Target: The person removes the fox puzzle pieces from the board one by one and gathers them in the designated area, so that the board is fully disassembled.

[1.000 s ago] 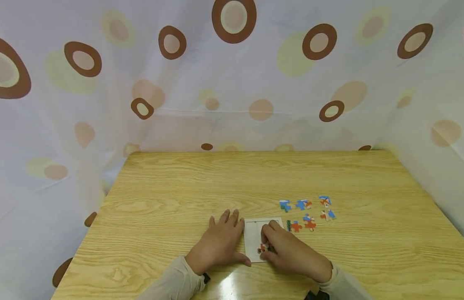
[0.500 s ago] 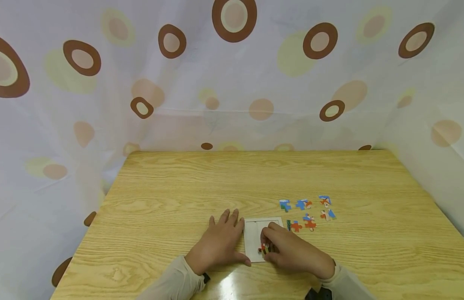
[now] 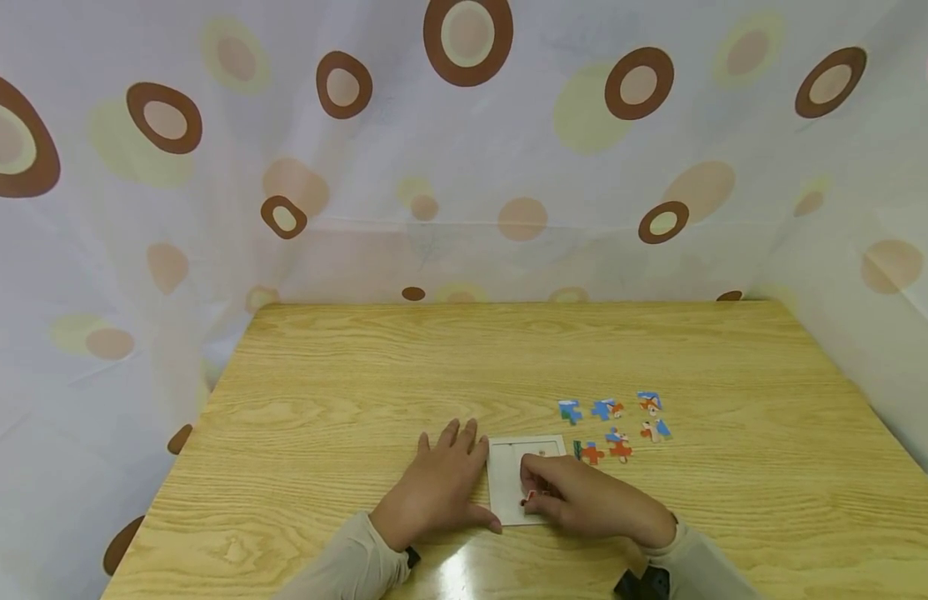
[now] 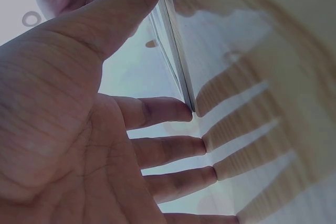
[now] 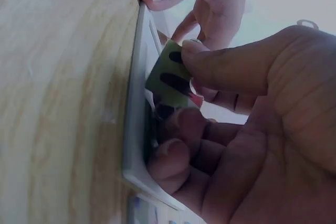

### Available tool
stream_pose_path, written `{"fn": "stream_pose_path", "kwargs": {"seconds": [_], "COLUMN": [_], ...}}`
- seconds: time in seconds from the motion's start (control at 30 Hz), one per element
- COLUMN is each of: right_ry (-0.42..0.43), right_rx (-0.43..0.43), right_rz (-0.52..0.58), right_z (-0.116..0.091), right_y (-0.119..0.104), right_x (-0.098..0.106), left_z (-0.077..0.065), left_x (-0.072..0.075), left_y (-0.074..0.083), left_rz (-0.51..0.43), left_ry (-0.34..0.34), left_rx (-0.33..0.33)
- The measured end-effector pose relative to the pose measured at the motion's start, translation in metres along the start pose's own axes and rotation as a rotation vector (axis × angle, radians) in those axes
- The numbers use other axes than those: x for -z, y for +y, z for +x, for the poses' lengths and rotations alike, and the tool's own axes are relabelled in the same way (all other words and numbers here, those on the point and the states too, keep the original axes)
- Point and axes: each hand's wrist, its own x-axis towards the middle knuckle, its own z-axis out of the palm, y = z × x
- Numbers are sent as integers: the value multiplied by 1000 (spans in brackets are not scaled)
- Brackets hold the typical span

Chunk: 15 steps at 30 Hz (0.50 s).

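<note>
A shallow white puzzle tray point(image 3: 505, 483) lies on the table before me. My left hand point(image 3: 437, 483) rests flat along its left side, fingers spread and straight, with the thumb at the near left corner; in the left wrist view a fingertip point(image 4: 184, 109) meets the tray's edge. Over the tray's right half, my right hand point(image 3: 587, 498) pinches a jigsaw piece between thumb and fingers. The right wrist view shows this jigsaw piece point(image 5: 169, 77) as green with dark oval spots and a bit of red, tilted up from the tray. Its lower part is hidden behind the fingers.
Several loose jigsaw pieces lie right of the tray, among them a blue and green piece point(image 3: 570, 411), an orange and blue piece point(image 3: 620, 447) and a white and blue piece point(image 3: 656, 430). A patterned curtain point(image 3: 464, 167) hangs behind the wooden table point(image 3: 359, 367).
The right hand has shifted slightly to the right, and the jigsaw piece in its fingers has been turned, with less of it showing. The left hand has stayed in place.
</note>
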Motion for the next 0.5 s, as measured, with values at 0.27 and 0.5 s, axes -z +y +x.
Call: {"fn": "stream_pose_path", "kwargs": {"seconds": [0.27, 0.5], "right_ry": [-21, 4], "right_rx": [5, -70], "right_rz": [31, 22], "right_z": [-1, -9], "right_y": [-2, -4], "right_x": [3, 15], "left_z": [0, 1], "left_x": [-2, -2], "left_y": [-2, -2], "left_rz": [-2, -8], "left_ry": [-2, -11], "left_rx": [3, 1]}}
